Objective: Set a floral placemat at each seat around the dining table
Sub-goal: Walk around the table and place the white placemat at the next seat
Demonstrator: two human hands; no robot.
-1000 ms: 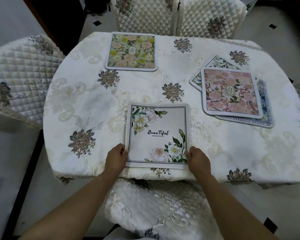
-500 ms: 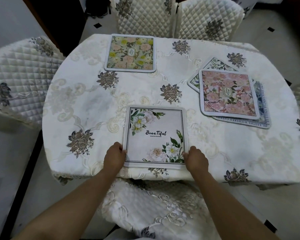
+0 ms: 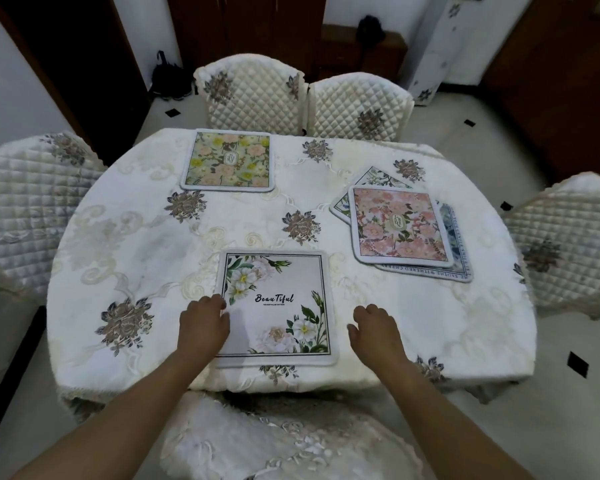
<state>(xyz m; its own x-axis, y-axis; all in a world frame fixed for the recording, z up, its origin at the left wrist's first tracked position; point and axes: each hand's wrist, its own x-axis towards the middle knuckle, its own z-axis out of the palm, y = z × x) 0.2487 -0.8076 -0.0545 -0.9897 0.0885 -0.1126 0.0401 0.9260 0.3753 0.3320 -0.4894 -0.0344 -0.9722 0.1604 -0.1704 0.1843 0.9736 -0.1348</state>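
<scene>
Left hand [image 3: 203,323] sits over the left edge of the white "Beautiful" placemat [image 3: 278,306], fingers loosely curled and relaxed, gripping nothing; whether it presses on the mat or just hovers above it, I cannot tell. Right hand [image 3: 373,325] is off the mat altogether, just beside its right edge over bare tablecloth [image 3: 118,244], fingers slack and spread a little, holding nothing.

That white mat lies flat and square at the near seat, close to the table's front edge, with the back of a quilted near chair [image 3: 281,441] showing directly below it.

Moving outward: across the table, a green-and-yellow floral placemat [image 3: 227,161] lies flat at the far-left seat, in front of one far chair [image 3: 253,98]. The second far chair [image 3: 359,110] beside it has only cloth in front of it.

To the right, well apart from the right hand, there's a loose stack: a pink floral placemat [image 3: 399,225] on top, a white-and-green leafy placemat [image 3: 378,178] poking out from under its far-left corner, and a blue-bordered placemat [image 3: 454,251] with lettering peeking out along the right and near sides. The three overlap at skewed angles.

A left chair [image 3: 25,209] and a right chair [image 3: 561,244] flank the table, each tucked against the cloth. Between the hands and the stack lies open cloth with embroidered flowers.
</scene>
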